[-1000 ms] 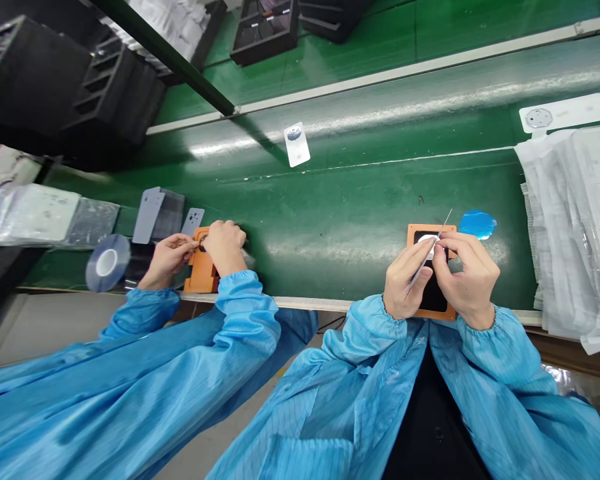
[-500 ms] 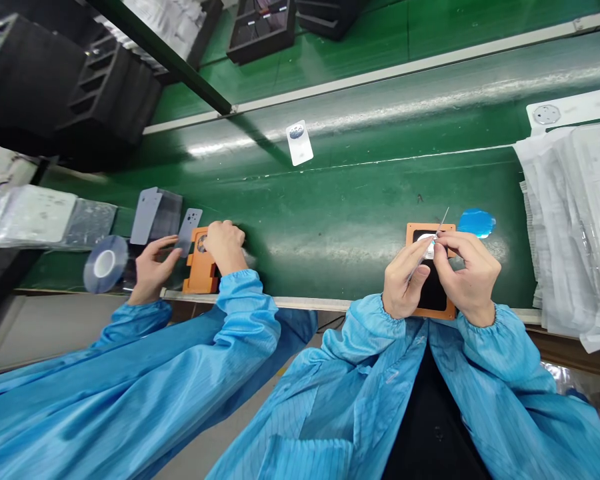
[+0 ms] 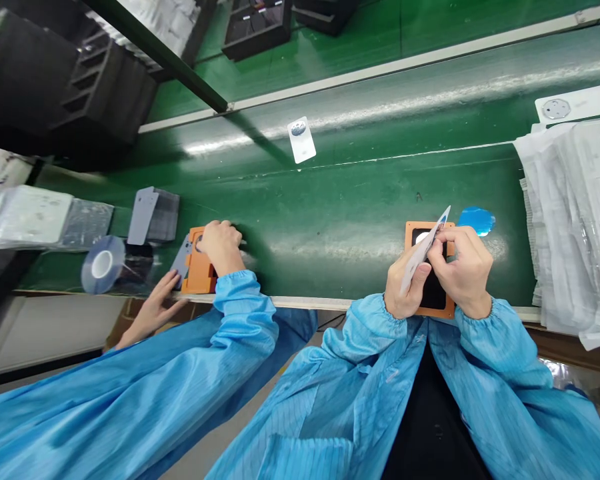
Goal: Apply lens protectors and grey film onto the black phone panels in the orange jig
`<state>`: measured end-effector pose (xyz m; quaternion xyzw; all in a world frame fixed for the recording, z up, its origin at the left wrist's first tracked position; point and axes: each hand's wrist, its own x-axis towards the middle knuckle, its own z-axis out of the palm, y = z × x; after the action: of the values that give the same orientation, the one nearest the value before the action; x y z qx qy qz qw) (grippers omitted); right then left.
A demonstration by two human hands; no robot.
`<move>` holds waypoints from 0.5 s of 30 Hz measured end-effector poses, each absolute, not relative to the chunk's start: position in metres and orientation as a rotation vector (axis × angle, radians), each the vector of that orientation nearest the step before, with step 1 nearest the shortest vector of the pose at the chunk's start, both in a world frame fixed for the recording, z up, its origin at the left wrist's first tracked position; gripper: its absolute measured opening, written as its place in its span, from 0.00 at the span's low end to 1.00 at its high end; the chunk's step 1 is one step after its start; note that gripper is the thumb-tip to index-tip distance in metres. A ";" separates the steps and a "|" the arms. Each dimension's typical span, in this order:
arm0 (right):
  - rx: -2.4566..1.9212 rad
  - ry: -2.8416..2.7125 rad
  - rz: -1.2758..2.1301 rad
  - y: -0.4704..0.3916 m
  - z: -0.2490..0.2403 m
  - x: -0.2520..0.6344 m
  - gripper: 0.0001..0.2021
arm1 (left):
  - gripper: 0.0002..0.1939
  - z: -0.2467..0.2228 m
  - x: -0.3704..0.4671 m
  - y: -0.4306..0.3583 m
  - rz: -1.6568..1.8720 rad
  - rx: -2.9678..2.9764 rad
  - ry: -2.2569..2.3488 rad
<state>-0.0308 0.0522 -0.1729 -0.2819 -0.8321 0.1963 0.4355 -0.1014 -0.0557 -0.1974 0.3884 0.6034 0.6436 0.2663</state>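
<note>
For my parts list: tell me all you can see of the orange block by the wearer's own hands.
The orange block is flat and roughly rectangular, matt and plastic-looking, with a black middle and a whitish spot near its far end. It lies on the green bench at the front edge, long sides running away from the wearer. The left hand, right hand and white card partly hide it; whether they touch it, I cannot tell.

The person is wearing a light-blue coat [image 3: 365, 383], and its cloth is showing thin lines (they are running quite close together). Gathered cuffs [image 3: 389, 315] are closing the sleeves [image 3: 515, 343]. A pocket [image 3: 307, 459] is sitting on its front, and a black top [image 3: 433, 413] is showing where the coat is opening.
</note>
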 end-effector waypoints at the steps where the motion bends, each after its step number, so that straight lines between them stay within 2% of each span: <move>1: -0.725 -2.098 0.496 0.057 -0.175 -0.031 0.06 | 0.27 -0.198 -0.102 -0.054 1.752 0.914 1.629; 5: -1.185 -2.171 0.564 0.100 -0.187 -0.015 0.04 | 0.29 -0.195 -0.126 -0.046 1.910 0.229 1.499; 8: -1.573 -2.235 0.585 0.141 -0.192 0.008 0.05 | 0.32 -0.189 -0.156 -0.046 1.986 0.041 1.392; 12: -1.658 -2.299 0.482 0.153 -0.178 0.034 0.07 | 0.31 -0.184 -0.174 -0.059 1.978 0.272 1.534; 15: -1.325 -2.193 0.480 0.126 -0.157 0.040 0.06 | 0.23 -0.179 -0.173 -0.072 1.780 0.859 1.723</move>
<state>0.0400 0.1258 -0.1566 -0.4901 -0.8115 0.1775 0.2642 -0.1731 -0.0716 -0.1789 0.3167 0.6350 0.6561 0.2569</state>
